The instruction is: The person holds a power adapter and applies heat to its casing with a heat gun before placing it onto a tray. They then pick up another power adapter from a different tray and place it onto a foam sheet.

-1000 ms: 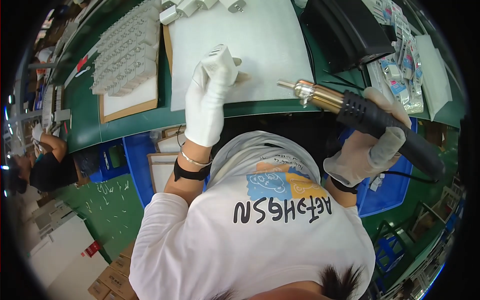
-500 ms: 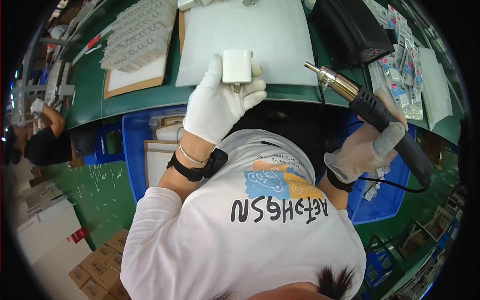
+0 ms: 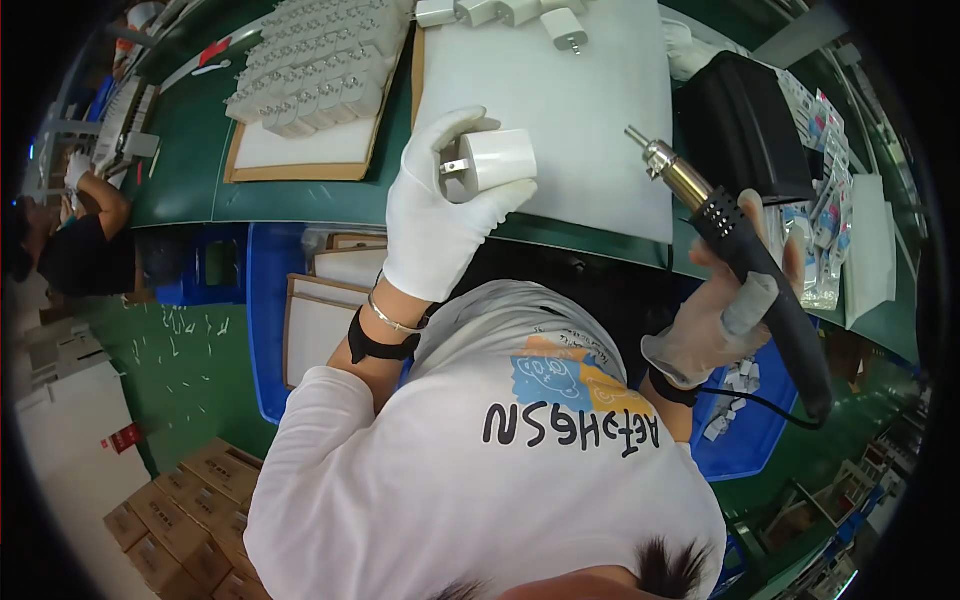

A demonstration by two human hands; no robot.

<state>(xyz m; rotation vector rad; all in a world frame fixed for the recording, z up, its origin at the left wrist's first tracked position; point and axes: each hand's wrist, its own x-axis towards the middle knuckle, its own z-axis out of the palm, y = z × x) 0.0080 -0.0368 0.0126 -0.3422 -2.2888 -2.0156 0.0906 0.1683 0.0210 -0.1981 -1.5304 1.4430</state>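
Observation:
My left hand (image 3: 440, 205), in a white glove, grips a white plug-in charger (image 3: 502, 160) between thumb and fingers, its metal prongs pointing left toward the palm. It is held above the near edge of a white foam sheet (image 3: 590, 130). On the right, my right hand (image 3: 725, 305), in a thin pale glove with a wrapped finger, is closed around the black handle of a hot air gun (image 3: 735, 235). The gun's metal nozzle points up and left, apart from the charger. Several more white chargers (image 3: 565, 30) lie at the far end of the foam sheet.
Rows of white chargers (image 3: 330, 60) stand on a board at the left. A black box-shaped unit (image 3: 745, 125) and packaged items (image 3: 825, 240) are at the right. Blue bins (image 3: 268, 330) flank my lap. Another person (image 3: 90, 230) sits far left.
The charger has turned from prongs toward me to prongs pointing left, and my left hand has shifted slightly right. The hot air gun is still in my right hand, a little lower.

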